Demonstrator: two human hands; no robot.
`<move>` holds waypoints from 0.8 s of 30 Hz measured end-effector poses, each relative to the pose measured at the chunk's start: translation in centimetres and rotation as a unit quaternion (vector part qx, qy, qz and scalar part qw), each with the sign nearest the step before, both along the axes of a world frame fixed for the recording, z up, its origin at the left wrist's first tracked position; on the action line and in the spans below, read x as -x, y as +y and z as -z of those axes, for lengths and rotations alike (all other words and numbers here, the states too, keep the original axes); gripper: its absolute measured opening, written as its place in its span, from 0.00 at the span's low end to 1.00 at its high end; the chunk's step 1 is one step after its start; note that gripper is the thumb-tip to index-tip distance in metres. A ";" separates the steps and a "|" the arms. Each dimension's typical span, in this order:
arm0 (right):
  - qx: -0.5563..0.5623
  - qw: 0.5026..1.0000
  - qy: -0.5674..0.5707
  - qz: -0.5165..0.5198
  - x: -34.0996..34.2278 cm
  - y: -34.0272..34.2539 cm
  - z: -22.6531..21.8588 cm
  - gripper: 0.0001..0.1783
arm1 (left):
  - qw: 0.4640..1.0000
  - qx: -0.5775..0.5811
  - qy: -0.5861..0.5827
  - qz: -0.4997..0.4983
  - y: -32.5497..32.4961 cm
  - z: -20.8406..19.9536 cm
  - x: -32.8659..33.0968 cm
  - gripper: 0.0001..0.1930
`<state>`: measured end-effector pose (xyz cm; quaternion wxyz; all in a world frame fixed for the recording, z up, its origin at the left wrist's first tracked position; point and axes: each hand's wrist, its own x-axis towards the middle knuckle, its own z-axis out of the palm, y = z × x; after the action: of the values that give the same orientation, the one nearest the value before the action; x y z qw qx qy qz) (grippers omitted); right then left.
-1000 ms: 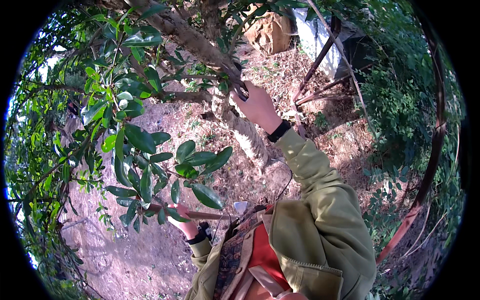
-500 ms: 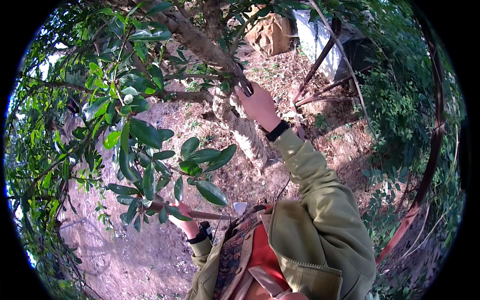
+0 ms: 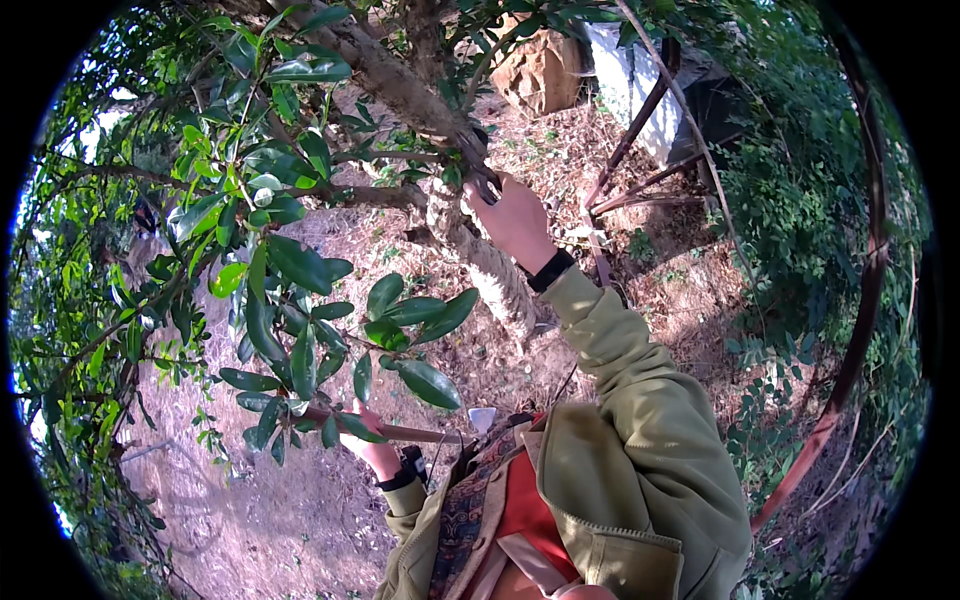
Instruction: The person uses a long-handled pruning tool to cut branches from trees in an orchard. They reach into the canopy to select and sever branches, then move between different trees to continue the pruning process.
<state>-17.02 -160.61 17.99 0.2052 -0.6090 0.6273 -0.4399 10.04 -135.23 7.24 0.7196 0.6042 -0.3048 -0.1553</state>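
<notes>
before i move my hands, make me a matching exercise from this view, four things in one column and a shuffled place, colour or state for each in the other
Things:
1. right hand
2. left hand
3. jacket
4. brown rock

Places, colours, states:
a. olive green
b. at a brown bar, partly behind leaves
c. on the ground near the top edge of the view
d. holding a dark tool at a tree branch

Pairs: 1-d, 2-b, 3-a, 4-c
</notes>
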 end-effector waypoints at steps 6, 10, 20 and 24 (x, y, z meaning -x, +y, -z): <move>0.067 0.996 0.030 0.047 0.1 -0.9 1.4 0.30 | 1.000 0.004 0.001 -0.017 0.6 0.3 -0.7 0.14; 0.066 0.996 0.044 0.041 0.3 -0.8 0.8 0.29 | 1.000 0.010 0.019 -0.002 0.8 0.1 -0.7 0.13; 0.066 0.998 0.020 -0.006 2.7 -0.5 3.7 0.27 | 1.000 -0.009 0.013 0.002 -0.1 -0.4 0.4 0.12; 0.008 0.999 0.030 -0.038 2.9 1.1 4.8 0.25 | 0.998 -0.044 0.040 0.013 0.0 0.2 0.2 0.05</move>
<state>-19.96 -159.54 13.17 0.1977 -0.6470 0.6060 -0.4184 9.88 -135.27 7.01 0.7018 0.6249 -0.2762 -0.2017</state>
